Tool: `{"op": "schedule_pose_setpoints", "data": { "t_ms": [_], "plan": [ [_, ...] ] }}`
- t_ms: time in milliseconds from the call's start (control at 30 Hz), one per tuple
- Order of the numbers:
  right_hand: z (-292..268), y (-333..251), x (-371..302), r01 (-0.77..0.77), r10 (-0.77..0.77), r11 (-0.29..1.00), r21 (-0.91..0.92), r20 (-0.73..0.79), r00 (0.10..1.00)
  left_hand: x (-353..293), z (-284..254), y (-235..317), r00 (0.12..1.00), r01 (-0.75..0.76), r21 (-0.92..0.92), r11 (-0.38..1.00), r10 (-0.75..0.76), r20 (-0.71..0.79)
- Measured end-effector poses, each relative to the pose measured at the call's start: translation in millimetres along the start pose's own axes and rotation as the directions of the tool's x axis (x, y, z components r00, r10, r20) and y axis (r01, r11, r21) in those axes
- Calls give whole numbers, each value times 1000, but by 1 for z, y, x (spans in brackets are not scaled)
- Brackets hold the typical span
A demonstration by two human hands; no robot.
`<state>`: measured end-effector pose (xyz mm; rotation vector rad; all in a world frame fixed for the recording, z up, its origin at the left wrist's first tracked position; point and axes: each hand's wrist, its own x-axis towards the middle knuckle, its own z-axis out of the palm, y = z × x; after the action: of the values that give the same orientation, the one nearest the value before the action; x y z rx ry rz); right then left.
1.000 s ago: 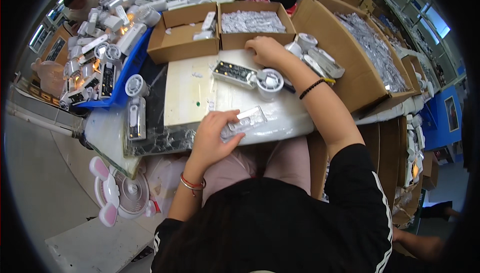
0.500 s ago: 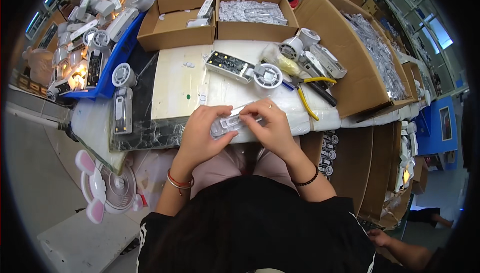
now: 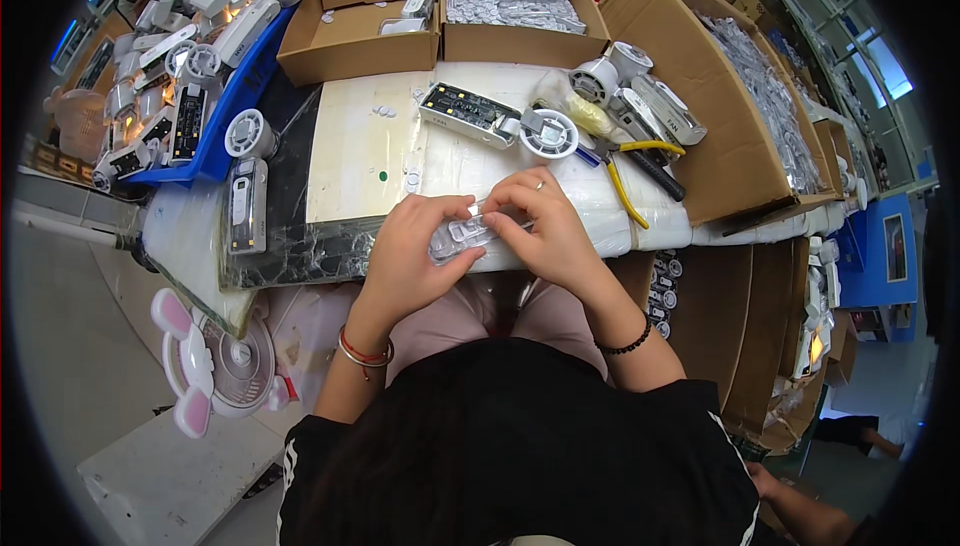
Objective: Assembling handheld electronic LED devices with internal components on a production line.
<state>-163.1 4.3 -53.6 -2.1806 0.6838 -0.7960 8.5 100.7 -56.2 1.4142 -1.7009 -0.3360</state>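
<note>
Between my two hands, at the table's front edge, is a clear plastic cover [image 3: 462,236] with a slot-shaped window. My left hand [image 3: 412,251] is closed around its left end, thumb in front and fingers behind. My right hand [image 3: 540,226] grips the right end, its fingertips pinched on the top. Just beyond them lies a white device with an exposed black circuit board [image 3: 468,114], joined to a round white fan head [image 3: 548,134]. Yellow-handled pliers [image 3: 628,181] and a dark-handled tool [image 3: 655,174] lie to the right.
An open carton [image 3: 515,53] full of small clear parts stands behind, beside another carton [image 3: 350,71]. A blue bin [image 3: 225,121] heaped with fan units is at left. A large carton [image 3: 690,161] stands right. A pink-and-white fan [image 3: 235,356] is at lower left; another person's arm [image 3: 800,506] shows lower right.
The view has shifted slightly, so the table items appear a little higher and to the right. Both hands keep hold of the clear cover, with my right fingers slightly re-posed.
</note>
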Motion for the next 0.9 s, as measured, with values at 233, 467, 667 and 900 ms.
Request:
{"op": "schedule_pose_setpoints", "data": {
  "t_ms": [233,467,667,900],
  "plan": [
    [-3,-1,4,108,-105,991,-76,44,993,0,-1,0,1000,-7,15,1000,7,13],
    [-3,2,2,85,-84,996,-28,26,996,3,-2,3,998,46,-9,999,-45,34],
    [-2,-6,1,220,-232,962,-161,-62,971,5,-2,4,1000,-6,9,1000,6,16],
    [-31,-24,72,234,-238,965,-121,-22,971,-3,-7,3,999,41,23,999,-41,8]
  ]
}}
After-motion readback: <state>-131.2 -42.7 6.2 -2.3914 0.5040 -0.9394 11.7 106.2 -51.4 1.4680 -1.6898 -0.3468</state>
